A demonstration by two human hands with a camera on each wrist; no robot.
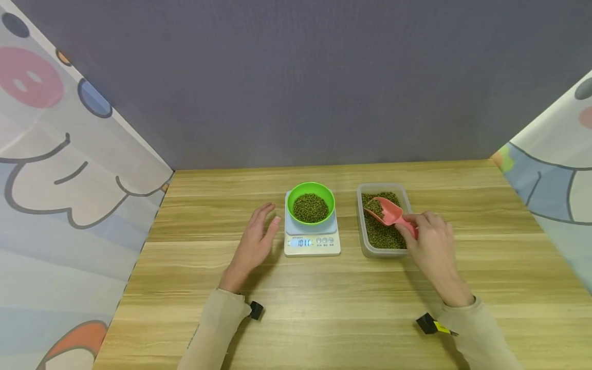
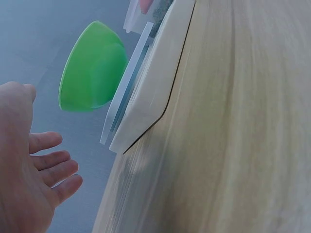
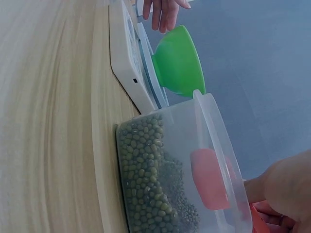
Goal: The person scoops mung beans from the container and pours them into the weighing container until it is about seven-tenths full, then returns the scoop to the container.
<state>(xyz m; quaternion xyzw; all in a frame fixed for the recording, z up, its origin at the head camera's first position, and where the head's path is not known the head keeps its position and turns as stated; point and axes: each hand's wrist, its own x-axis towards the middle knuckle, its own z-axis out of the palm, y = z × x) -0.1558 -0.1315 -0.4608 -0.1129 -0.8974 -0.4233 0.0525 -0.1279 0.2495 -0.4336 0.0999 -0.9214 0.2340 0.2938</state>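
My right hand [image 1: 432, 246] grips the handle of a pink scoop [image 1: 391, 211], which holds some mung beans and is tilted over a clear plastic container [image 1: 363, 226]. In the right wrist view the scoop's bowl shows through the container wall, above the mung beans [image 3: 143, 174]. A green bowl [image 1: 312, 221] with mung beans in it sits on a white kitchen scale [image 1: 296, 252], whose display reads 101.1. Left of the scale my left hand [image 1: 255, 242] hovers with its fingers extended, apart from the bowl and holding nothing.
The scale and the container stand side by side on a wood-grain table [image 1: 324, 308]. A grey panel [image 1: 324, 82] rises at the table's far edge. Cartoon-printed sheets [image 1: 83, 169] flank both sides.
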